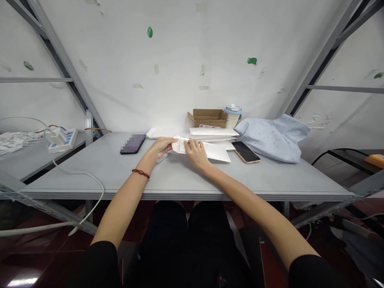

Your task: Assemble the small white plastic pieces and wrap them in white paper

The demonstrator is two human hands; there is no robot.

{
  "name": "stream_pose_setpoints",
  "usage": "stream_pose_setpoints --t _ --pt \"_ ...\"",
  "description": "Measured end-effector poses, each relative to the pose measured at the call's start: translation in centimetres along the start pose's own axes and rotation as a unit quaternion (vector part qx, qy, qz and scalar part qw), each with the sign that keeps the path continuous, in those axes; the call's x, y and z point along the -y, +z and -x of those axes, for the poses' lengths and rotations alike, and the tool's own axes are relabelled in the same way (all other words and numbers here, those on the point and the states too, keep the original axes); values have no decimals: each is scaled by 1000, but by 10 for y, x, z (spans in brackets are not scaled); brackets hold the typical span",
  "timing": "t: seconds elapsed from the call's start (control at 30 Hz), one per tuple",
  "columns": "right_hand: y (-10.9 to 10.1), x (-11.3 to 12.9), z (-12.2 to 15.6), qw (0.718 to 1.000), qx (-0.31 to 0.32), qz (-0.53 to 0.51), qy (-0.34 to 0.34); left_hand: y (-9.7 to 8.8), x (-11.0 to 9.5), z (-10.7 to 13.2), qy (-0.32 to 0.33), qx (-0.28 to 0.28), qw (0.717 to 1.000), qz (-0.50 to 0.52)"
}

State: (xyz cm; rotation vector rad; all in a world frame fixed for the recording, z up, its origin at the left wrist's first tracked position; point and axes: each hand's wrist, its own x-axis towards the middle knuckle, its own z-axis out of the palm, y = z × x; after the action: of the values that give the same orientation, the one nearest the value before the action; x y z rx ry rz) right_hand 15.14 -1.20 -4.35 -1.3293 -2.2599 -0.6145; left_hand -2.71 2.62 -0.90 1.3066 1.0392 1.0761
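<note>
A white padded envelope (216,152) lies on the grey table (186,176) in front of me. My left hand (162,146) pinches its left end, where the flap is, with the fingers closed on the edge. Pressing down on the envelope just right of that flap is my right hand (196,154), its fingers bent over the paper. A red bead bracelet (141,173) sits on my left wrist. A small white piece (161,158) lies under my left hand.
A stack of white envelopes (213,133) and an open cardboard box (208,117) sit behind, with a blue-lidded cup (233,115). Two phones (133,143) (246,152) lie on either side. A light blue cloth (273,138) is at right, a power strip (62,139) and cable at left.
</note>
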Motion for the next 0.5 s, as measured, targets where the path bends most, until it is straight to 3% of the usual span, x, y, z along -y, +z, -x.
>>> stream_pose_setpoints --t 0.13,0.3,0.5 --pt "-1 0 -1 1000 16 1 -6 3 -4 3 -5 -41 998 56" --pt "-6 -3 -1 999 35 5 -14 3 -5 7 0 8 1000 15" --pt "-8 -10 -2 999 37 -16 -17 8 1 8 65 58 992 -96"
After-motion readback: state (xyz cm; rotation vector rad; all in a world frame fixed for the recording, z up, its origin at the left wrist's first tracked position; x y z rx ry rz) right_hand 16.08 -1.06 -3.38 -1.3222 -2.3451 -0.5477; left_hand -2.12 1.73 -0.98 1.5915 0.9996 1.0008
